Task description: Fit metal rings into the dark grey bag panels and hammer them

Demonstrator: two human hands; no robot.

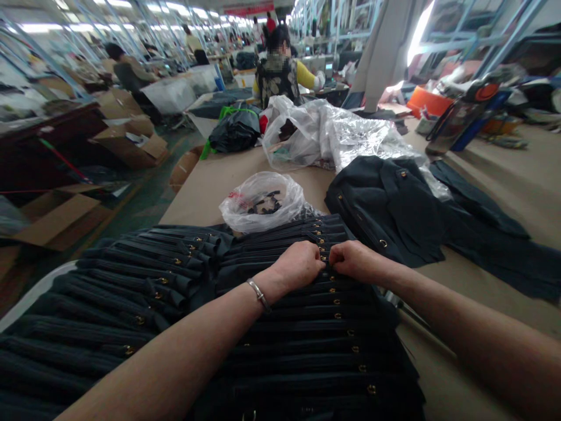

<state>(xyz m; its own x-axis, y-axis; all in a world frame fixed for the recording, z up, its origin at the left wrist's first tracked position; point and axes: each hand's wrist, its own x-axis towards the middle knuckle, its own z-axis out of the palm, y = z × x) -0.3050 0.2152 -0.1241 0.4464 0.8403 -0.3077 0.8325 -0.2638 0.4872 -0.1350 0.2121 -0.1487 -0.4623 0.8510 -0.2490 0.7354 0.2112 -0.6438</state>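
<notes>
Dark fabric pieces with brass-coloured zipper pulls lie overlapped in two rows, a right stack point(302, 327) and a left stack point(100, 298). Over the upper end of the right stack, my left hand point(302, 261) is closed, fingertips pinched by one of the zipper pulls point(323, 249). Facing it, a small gap away, my right hand point(353, 259) is closed in a pinch too, at the stack's right edge. Whatever the fingertips hold is too small or hidden to make out. A metal bangle point(259, 294) circles my left wrist.
Beyond the stacks sits a clear plastic bag point(265, 202) with small dark pieces inside. A dark garment point(385, 204) lies to the right on the brown table point(205, 187). Crumpled plastic wrap point(363, 137) and a bottle point(458, 120) stand farther back. A co-worker point(280, 73) sits ahead.
</notes>
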